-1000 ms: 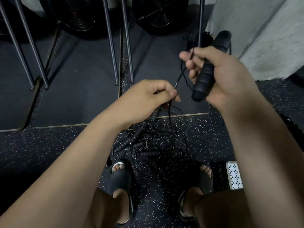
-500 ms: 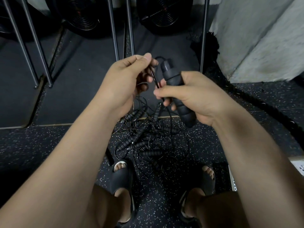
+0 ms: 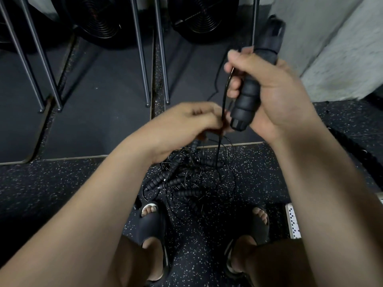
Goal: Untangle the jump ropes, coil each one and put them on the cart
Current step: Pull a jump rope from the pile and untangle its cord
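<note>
The left hand (image 3: 186,123) has dropped from upper centre to mid-frame, pinching the cord (image 3: 222,112); the right hand (image 3: 267,85) stays clenched around the handle (image 3: 246,100), upper right; another coil forms; the tangled pile (image 3: 186,179) remains on the floor (image 3: 62,183).

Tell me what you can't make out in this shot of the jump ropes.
Head view only:
- Left hand: motion-blurred, so its grip on the thin cord is unclear.
- Rope pile on the floor: cords too thin, dark and overlapped to count the ropes.
- Handle: its middle is covered by the right hand.
- Cart: not identifiable; a white perforated object is hidden behind the right forearm.
</note>
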The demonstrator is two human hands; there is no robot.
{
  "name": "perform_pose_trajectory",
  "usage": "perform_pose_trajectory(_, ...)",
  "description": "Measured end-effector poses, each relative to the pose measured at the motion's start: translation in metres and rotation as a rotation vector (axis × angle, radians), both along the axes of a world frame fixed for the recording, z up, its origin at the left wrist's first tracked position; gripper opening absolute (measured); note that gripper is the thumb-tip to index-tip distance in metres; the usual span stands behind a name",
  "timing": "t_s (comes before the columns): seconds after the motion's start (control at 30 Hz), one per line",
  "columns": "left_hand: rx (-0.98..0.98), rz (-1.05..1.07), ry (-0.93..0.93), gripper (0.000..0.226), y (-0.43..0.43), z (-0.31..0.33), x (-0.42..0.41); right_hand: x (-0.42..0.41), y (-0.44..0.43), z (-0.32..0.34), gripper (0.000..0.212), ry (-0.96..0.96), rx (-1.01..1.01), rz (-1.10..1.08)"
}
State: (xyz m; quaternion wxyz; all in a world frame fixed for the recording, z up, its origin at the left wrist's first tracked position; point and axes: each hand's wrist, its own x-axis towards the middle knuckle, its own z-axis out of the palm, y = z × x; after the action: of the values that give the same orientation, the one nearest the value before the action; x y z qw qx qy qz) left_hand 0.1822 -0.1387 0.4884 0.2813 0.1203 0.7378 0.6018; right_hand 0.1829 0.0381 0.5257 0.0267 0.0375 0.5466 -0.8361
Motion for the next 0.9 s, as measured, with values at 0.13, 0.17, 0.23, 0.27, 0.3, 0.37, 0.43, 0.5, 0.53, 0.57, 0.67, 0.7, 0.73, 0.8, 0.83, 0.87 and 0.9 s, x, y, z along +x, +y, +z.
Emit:
perform_pose_trajectory(0.13,-0.104,-0.115,0.112,0.018,0.004,-0.009,0.004,-0.006,0.009,-0.001,0.013,0.015,-0.132,-0.073)
perform_pose_trajectory(0.17,-0.144,-0.109,0.139,0.017,0.003,-0.010,0.003,-0.007,0.011,-0.002,0.013,0.004,-0.158,-0.086)
perform_pose_trajectory(0.23,-0.228,-0.093,0.172,0.015,0.000,-0.013,0.001,-0.009,0.015,-0.005,0.011,-0.026,-0.178,-0.090)
perform_pose_trajectory(0.27,-0.268,-0.085,0.195,0.015,-0.002,-0.015,-0.001,-0.010,0.016,-0.007,0.011,-0.044,-0.167,-0.071)
perform_pose_trajectory(0.3,-0.297,-0.067,0.220,0.015,-0.004,-0.017,-0.003,-0.011,0.016,-0.009,0.012,-0.065,-0.136,-0.041)
perform_pose_trajectory(0.37,-0.314,0.005,0.267,0.016,-0.008,-0.020,-0.007,-0.011,0.012,-0.014,0.019,-0.120,0.012,0.003)
perform_pose_trajectory(0.43,-0.267,0.102,0.309,0.021,-0.012,-0.021,-0.012,-0.010,0.007,-0.019,0.026,-0.167,0.224,0.019)
perform_pose_trajectory(0.5,-0.180,0.195,0.315,0.021,-0.016,-0.020,-0.016,-0.006,0.002,-0.023,0.028,-0.189,0.393,0.085)
perform_pose_trajectory(0.53,-0.151,0.235,0.326,0.022,-0.016,-0.018,-0.017,-0.004,0.001,-0.024,0.029,-0.200,0.454,0.125)
perform_pose_trajectory(0.57,-0.123,0.274,0.330,0.024,-0.017,-0.017,-0.019,-0.003,-0.001,-0.026,0.031,-0.207,0.504,0.159)
perform_pose_trajectory(0.67,-0.005,0.369,0.303,0.029,-0.022,-0.015,-0.023,-0.001,-0.005,-0.031,0.030,-0.210,0.609,0.219)
perform_pose_trajectory(0.7,0.019,0.393,0.295,0.031,-0.024,-0.015,-0.025,0.000,-0.007,-0.032,0.027,-0.209,0.641,0.233)
perform_pose_trajectory(0.73,0.035,0.411,0.284,0.031,-0.026,-0.014,-0.027,0.001,-0.009,-0.033,0.024,-0.209,0.674,0.247)
perform_pose_trajectory(0.8,0.091,0.442,0.248,0.029,-0.029,-0.011,-0.028,0.003,-0.014,-0.033,0.017,-0.201,0.729,0.272)
perform_pose_trajectory(0.83,0.115,0.464,0.230,0.031,-0.031,-0.010,-0.029,0.004,-0.016,-0.034,0.014,-0.190,0.747,0.275)
perform_pose_trajectory(0.87,0.134,0.487,0.216,0.032,-0.032,-0.008,-0.029,0.005,-0.018,-0.034,0.012,-0.175,0.763,0.269)
perform_pose_trajectory(0.9,0.154,0.517,0.202,0.030,-0.034,-0.006,-0.029,0.005,-0.019,-0.035,0.011,-0.157,0.777,0.259)
